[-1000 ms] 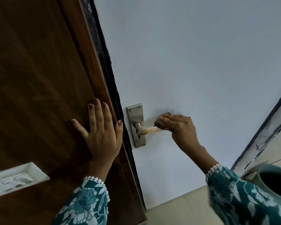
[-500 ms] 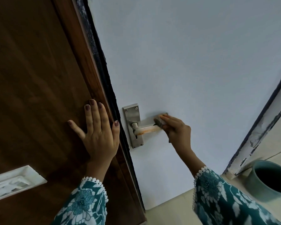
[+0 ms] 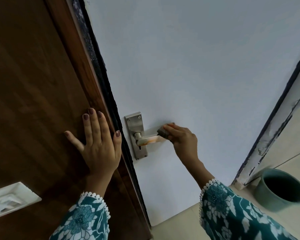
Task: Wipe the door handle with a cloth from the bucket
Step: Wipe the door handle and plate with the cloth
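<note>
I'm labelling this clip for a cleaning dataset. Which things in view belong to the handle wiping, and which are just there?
In the job:
- door handle, orange-stained
- cloth, pressed on the handle's end
- right hand, gripping the cloth
- bucket on the floor

Just there:
- left hand, flat on the brown wooden panel
- white switch plate

Two bare hands in teal floral sleeves

The left hand [image 3: 98, 146] has dark plum polish on its nails; both the left sleeve [image 3: 81, 220] and right sleeve [image 3: 232, 212] are teal with pale flower-and-leaf print, each cuff edged in white scalloped lace trim.
</note>
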The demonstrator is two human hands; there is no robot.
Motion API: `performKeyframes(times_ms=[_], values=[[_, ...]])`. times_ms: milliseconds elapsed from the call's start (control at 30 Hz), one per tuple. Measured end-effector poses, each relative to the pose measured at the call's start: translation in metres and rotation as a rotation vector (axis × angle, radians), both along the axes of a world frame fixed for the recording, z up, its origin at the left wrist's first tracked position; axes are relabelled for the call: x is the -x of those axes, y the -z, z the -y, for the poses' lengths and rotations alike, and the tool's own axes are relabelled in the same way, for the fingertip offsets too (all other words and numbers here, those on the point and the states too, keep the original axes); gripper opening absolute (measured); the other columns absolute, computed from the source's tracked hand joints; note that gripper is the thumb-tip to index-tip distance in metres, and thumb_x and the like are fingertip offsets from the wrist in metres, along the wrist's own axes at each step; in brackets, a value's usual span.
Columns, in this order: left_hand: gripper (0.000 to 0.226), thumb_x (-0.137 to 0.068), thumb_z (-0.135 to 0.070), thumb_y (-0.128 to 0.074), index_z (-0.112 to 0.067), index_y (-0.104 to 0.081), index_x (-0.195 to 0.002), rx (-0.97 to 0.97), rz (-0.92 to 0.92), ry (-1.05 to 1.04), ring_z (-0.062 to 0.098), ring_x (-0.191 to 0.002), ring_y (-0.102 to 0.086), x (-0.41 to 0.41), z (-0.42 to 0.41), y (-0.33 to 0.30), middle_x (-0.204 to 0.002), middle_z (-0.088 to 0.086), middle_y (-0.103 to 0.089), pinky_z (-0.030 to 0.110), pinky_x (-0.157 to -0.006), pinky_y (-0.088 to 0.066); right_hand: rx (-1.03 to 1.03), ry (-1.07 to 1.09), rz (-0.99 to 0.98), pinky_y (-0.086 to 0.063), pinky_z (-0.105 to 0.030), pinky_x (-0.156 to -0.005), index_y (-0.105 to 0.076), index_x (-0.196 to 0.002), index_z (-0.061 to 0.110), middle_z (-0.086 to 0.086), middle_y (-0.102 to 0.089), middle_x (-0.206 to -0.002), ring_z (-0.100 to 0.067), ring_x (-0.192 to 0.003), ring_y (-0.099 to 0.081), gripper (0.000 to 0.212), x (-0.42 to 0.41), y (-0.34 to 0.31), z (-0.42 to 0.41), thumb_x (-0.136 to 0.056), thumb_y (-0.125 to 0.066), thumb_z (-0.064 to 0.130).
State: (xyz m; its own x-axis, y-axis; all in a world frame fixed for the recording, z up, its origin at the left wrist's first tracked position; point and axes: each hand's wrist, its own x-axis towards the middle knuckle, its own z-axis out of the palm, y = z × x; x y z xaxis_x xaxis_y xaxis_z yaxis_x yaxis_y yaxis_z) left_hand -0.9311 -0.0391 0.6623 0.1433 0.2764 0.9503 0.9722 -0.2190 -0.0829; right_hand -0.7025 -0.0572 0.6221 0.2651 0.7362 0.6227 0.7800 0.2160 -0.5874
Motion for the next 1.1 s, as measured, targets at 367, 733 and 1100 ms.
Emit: performKeyframes(times_ms=[367, 733, 1100], values=[[0.061, -0.100, -0.035, -0.031, -0.005, -0.012, -0.151, -0.029, -0.011, -0.017, 0.021, -0.148, -0.003, -0.001, -0.003, 0.001, -0.155, 0.011, -0.015, 0.055, -0.112, 0.012, 0.123, -0.096, -0.200, -0.054, -0.024, -0.082, -0.072, -0.110, 0.021, 0.003, -0.073, -0.108, -0.013, -0.099, -0.068, 0.032, -0.007, -0.011, 0.008, -0.084, -0.063, 0.004], [0.062, -0.101, -0.035, -0.033, -0.006, -0.012, -0.151, -0.035, -0.028, -0.026, 0.023, -0.148, -0.005, 0.001, -0.004, 0.002, -0.161, 0.005, 0.002, 0.057, -0.112, 0.011, 0.240, -0.196, -0.601, -0.051, -0.009, -0.071, -0.070, -0.106, 0.034, 0.007, -0.073, -0.086, 0.006, -0.074, -0.068, 0.032, -0.013, -0.005, 0.012, -0.091, -0.057, 0.008], [0.061, -0.100, -0.034, -0.034, -0.003, -0.015, -0.150, -0.030, -0.013, -0.004, 0.023, -0.148, -0.005, 0.000, -0.004, 0.003, -0.156, 0.014, -0.014, 0.057, -0.112, 0.010, 0.184, -0.033, -0.497, -0.049, -0.024, -0.092, -0.067, -0.117, 0.025, 0.004, -0.071, -0.111, -0.010, -0.102, -0.064, 0.035, -0.001, -0.001, 0.011, -0.089, -0.056, 0.008]])
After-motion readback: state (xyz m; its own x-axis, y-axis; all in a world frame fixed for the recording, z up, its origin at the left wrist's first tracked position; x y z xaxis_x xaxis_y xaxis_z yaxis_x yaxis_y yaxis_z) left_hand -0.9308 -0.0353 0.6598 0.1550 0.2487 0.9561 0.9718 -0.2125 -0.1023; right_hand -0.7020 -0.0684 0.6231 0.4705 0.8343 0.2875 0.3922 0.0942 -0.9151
